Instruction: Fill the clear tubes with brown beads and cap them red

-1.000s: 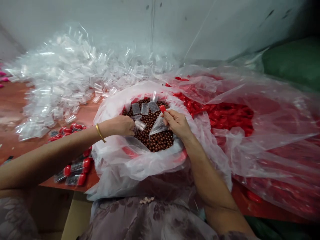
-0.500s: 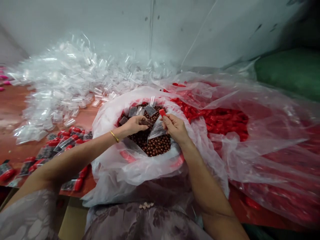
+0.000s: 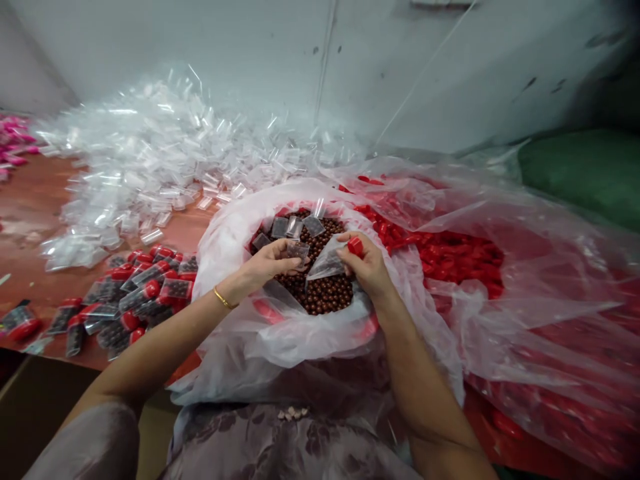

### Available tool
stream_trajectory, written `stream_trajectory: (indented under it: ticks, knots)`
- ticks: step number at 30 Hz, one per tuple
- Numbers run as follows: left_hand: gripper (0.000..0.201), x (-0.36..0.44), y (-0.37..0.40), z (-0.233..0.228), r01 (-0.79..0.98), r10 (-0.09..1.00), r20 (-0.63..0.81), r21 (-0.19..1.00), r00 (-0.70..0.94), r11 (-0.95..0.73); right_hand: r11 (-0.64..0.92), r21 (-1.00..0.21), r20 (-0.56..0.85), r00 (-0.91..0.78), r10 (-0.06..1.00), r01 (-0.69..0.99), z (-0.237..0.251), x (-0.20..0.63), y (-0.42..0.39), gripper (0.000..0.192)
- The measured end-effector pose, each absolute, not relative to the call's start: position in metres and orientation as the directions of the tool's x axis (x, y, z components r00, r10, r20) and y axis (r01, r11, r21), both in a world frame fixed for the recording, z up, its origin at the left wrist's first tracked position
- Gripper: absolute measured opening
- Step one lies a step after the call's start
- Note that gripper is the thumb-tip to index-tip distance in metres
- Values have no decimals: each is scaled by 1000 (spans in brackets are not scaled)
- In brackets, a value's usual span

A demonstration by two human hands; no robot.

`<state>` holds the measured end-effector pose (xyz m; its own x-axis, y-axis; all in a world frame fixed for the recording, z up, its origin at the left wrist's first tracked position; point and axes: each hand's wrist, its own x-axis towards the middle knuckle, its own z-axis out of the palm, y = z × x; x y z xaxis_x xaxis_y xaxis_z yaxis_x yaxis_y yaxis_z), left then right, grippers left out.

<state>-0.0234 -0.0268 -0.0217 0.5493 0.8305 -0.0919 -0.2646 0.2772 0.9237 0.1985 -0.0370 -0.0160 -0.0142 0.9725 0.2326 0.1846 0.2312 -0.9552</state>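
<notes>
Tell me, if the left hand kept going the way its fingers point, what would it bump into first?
Probably the small clear bag held by the right hand, above the brown balls; the left hand points at it, though depth is unclear.

- I see through one head-worn camera, aimed forward and down.
- It sits close above the bowl of brown beads.
- The grey wall closes the background.
</notes>
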Motion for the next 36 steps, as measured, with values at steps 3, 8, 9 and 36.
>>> stream_trajectory:
  ticks: [3, 8, 9, 36]
  knots:
    - [45, -22, -29, -21, -253, 855, 5, 956, 519, 148, 117, -993, 116, -55, 992, 10, -10, 196, -41, 39]
    - [35, -23, -36, -16, -217, 867, 167, 974, 470, -70, 91, -996, 90, -113, 990, 5, 0, 178, -48, 36]
    - [36, -23, -37, -15, -224, 869, 175, 972, 463, -77, 91, -996, 90, -134, 987, 0, 3, 174, -50, 36]
    - [47, -23, -42, -16, -272, 841, 65, 957, 537, 100, 597, -480, 551, -310, 775, 643, 1, 149, -64, 42]
